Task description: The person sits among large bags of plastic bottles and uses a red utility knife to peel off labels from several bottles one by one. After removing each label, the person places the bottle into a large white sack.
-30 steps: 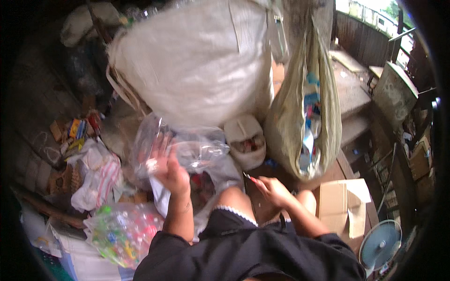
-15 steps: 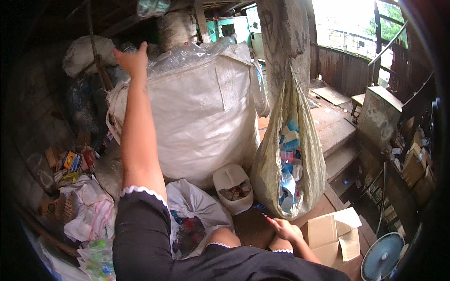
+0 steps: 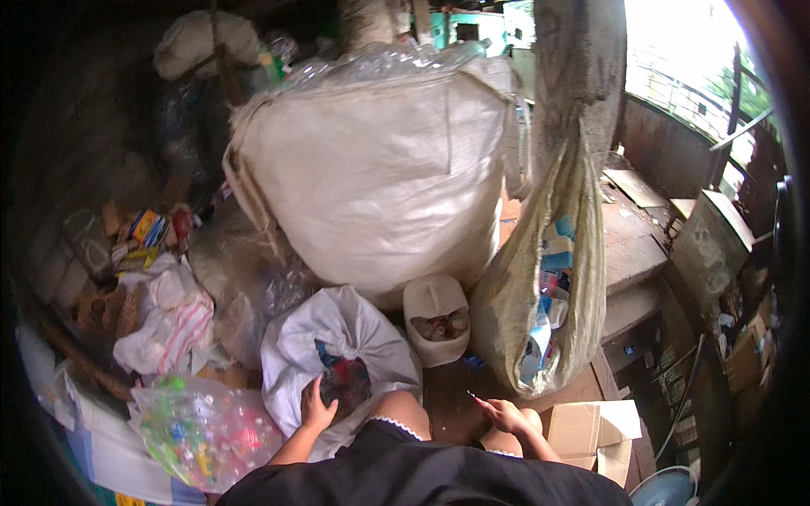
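My left hand (image 3: 315, 411) is beside the mouth of a white sack (image 3: 291, 354). Its fingers are apart and nothing shows in them. Dark and red items (image 3: 348, 384) can be seen in the sack's opening. By my knee, my right hand (image 3: 509, 417) is closed around a small red-handled tool (image 3: 481, 401) with a thin metal tip pointing forward; its exact kind is too small to tell. Ahead stands a cut-open white plastic jug (image 3: 434, 291) with small scraps inside.
A huge white bulk bag (image 3: 371, 177) of clear plastic bottles stands ahead. To its right a yellowish sack (image 3: 498, 312) of plastic waste hangs against a concrete post (image 3: 578, 67). A cardboard box (image 3: 582, 426) sits at right, a clear bag of bottles (image 3: 207, 430) at left.
My left hand has come down from above the bulk bag to the white sack. The view has tilted down and shifted left. My right hand still holds the red-handled tool.
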Motion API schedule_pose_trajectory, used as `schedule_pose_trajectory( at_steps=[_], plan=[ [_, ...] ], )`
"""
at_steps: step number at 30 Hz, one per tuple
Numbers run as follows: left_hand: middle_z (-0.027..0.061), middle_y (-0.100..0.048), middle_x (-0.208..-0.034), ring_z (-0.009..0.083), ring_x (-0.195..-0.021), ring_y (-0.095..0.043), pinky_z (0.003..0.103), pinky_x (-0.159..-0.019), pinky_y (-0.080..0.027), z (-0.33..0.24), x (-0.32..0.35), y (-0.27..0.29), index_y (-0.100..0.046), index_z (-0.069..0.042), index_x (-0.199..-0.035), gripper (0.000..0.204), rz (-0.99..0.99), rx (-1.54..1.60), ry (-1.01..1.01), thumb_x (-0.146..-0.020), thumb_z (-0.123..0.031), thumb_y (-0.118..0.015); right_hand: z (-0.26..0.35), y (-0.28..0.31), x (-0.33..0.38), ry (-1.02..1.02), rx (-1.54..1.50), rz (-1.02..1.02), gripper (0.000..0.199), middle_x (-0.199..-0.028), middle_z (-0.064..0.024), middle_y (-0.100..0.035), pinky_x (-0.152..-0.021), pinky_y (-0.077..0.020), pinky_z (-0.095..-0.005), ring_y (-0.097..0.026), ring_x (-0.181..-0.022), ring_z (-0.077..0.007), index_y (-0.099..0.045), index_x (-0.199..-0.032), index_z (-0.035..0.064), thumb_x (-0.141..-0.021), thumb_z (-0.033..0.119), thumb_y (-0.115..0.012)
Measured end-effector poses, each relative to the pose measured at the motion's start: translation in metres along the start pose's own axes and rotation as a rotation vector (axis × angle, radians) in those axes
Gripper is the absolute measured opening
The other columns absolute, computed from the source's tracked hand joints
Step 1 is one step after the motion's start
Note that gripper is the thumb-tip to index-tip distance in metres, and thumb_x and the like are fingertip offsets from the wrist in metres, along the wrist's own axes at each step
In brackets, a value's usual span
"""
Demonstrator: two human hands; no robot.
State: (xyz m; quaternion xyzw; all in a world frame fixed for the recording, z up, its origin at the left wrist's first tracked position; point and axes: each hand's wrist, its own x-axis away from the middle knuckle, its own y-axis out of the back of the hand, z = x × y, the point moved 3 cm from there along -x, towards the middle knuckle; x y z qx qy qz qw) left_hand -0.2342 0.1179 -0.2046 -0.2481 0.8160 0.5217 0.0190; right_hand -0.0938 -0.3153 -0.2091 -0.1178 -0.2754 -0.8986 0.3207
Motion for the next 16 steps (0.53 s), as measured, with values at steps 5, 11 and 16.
schedule_pose_trajectory(
  at_steps=[5,11,16],
  plan=[
    [0.0198,-0.043,-0.128,0.0382,-0.121,-0.037,0.047,-0.101,-0.031,0.1,0.088,-0.008,-0.037,-0.014,-0.133,0.077,0.081,-0.132,0.341,-0.065,-0.023,-0.072,-0.002,-0.017,-0.031,0.186,-0.037,0.044,0.022,-0.074,-0.0063,-0.055,-0.059,-0.0419,-0.0307,-0.05,-0.068,-0.0132,-0.059,-0.087,-0.0001,-0.089,0.021,-0.056],
    [0.0184,-0.042,-0.13,0.0369,-0.12,-0.038,0.047,-0.099,-0.033,0.143,0.105,0.06,-0.041,-0.01,-0.129,0.071,-0.19,-0.312,0.391,-0.065,-0.02,-0.071,0.004,-0.05,-0.055,0.248,0.229,0.026,0.032,-0.083,-0.0076,-0.059,-0.058,-0.047,-0.0288,-0.058,-0.066,-0.0154,-0.06,-0.113,0.0025,-0.081,0.006,-0.054],
    [0.0151,-0.043,-0.13,0.0342,-0.122,-0.039,0.044,-0.104,-0.03,0.157,0.112,0.137,-0.044,-0.012,-0.128,0.065,-0.429,-0.411,0.414,-0.069,-0.021,-0.069,0.028,-0.073,-0.058,-0.016,-0.185,0.169,0.042,-0.078,-0.0013,-0.06,-0.056,-0.0469,-0.0237,-0.055,-0.06,-0.0097,-0.045,-0.132,0.0115,-0.091,0.014,-0.051]
  ],
)
